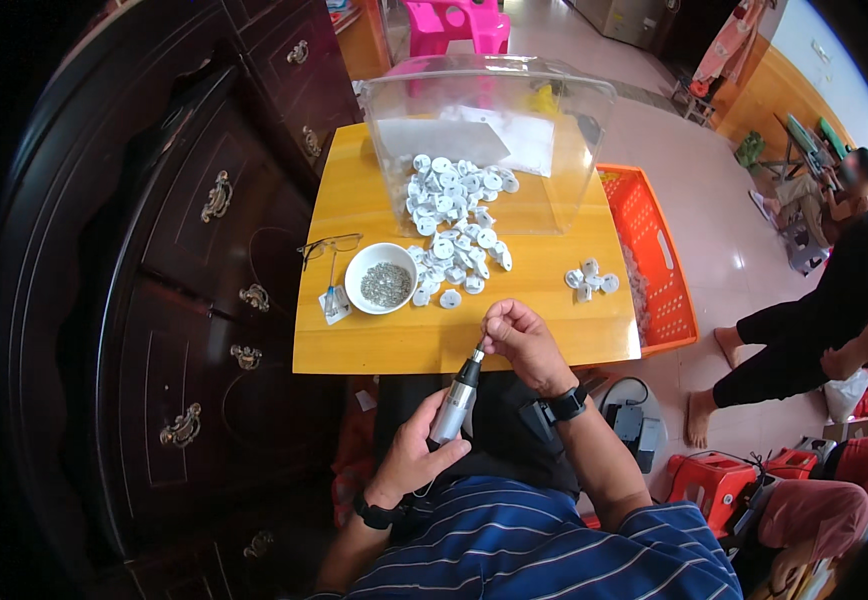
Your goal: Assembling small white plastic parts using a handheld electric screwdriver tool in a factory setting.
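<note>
Both hands are working just off the near edge of the surface [374, 345], above my lap. With my left hand [412, 455] I am gripping an electric screwdriver [457, 395], fingers wrapped round its grey body, its tip tilting up and away from me. My right hand [524, 345] is curling narrow around something small at that tip; I cannot tell what the piece is, since my fingers are hiding it. I am wearing a dark watch [566, 405] on the right wrist and a dark band [376, 515] on the left.

On the yellow surface, a white bowl [382, 278] of small grey screws is sitting near the left edge, with glasses [329, 245] behind it toward that edge and a small packet [335, 303] just beside it. A heap of white round parts [454, 215] is spilling from a clear plastic bin [489, 140] at the far edge down toward the middle. A few more white parts [591, 280] are lying apart near the right edge.

An orange crate [654, 260] is standing on the floor against the right edge. A dark wooden cabinet [204, 260] is running along the left edge. Other people are sitting to the right, well apart.
</note>
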`<state>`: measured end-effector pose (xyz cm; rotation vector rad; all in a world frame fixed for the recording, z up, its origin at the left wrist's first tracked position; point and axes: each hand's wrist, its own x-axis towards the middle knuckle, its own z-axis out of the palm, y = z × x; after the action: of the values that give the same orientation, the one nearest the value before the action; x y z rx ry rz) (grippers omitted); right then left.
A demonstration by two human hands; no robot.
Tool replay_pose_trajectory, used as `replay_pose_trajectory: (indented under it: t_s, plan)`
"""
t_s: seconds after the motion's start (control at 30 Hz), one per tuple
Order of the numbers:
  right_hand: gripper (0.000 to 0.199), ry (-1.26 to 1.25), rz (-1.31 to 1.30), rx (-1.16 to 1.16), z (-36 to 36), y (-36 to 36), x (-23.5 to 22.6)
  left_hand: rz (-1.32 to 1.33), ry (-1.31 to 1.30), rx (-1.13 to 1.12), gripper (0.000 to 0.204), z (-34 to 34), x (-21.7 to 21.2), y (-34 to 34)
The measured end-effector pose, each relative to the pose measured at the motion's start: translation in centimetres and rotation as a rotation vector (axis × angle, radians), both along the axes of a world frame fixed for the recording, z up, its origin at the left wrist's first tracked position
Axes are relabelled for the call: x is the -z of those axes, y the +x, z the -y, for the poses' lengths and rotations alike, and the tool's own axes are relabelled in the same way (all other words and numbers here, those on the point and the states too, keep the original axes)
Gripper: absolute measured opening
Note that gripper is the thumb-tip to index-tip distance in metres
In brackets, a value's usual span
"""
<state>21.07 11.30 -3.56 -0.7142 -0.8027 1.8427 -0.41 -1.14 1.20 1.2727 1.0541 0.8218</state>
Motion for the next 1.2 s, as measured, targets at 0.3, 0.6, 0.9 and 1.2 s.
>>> replay_pose_trajectory:
  t_s: [0.3, 0.6, 0.9, 1.2]
  plan:
    - [0.01, 0.064, 0.079, -0.038, -0.3, 0.4, -0.6, 0.352, -0.366, 0.052, 0.067, -0.4, -1.1, -0.5]
    - [0.023, 0.105, 0.235, 0.056, -2.8, 0.5, -1.4, 0.05, -0.071, -0.069, 0.065, -0.3, -0.5, 0.1]
    - [0.029, 0.68, 1.229, 0.41, -9.1, 1.8, -1.1, 0.012, 0.006, -0.082, 0.067, -0.2, 0.2, -0.4]
    - [0.011, 0.79, 1.454, 0.239, -9.4, 2.6, -0.7, -0.011, 0.04, -0.079, 0.066, -0.3, 0.1, -0.3]
